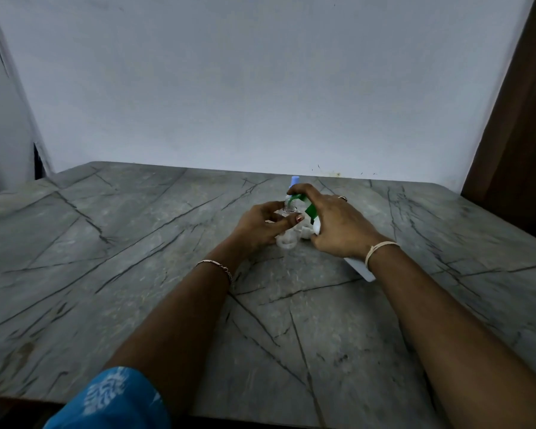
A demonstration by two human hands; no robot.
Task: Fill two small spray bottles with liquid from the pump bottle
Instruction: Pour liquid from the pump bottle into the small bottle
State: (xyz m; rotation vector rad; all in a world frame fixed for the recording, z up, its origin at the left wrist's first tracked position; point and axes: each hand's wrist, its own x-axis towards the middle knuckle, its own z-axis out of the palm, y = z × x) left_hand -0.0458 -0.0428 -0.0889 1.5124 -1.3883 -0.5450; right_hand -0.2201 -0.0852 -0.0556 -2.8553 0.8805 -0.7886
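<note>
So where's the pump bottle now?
Head view: the pump bottle is right of the table's centre, tilted in the right hand, nozzle by the clear spray bottle the left hand holds.

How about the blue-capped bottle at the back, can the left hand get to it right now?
Probably not right now: the left hand is gripping the small clear bottle, and the right hand with the pump bottle sits just in front of the blue-capped bottle. Once freed, it looks reachable.
</note>
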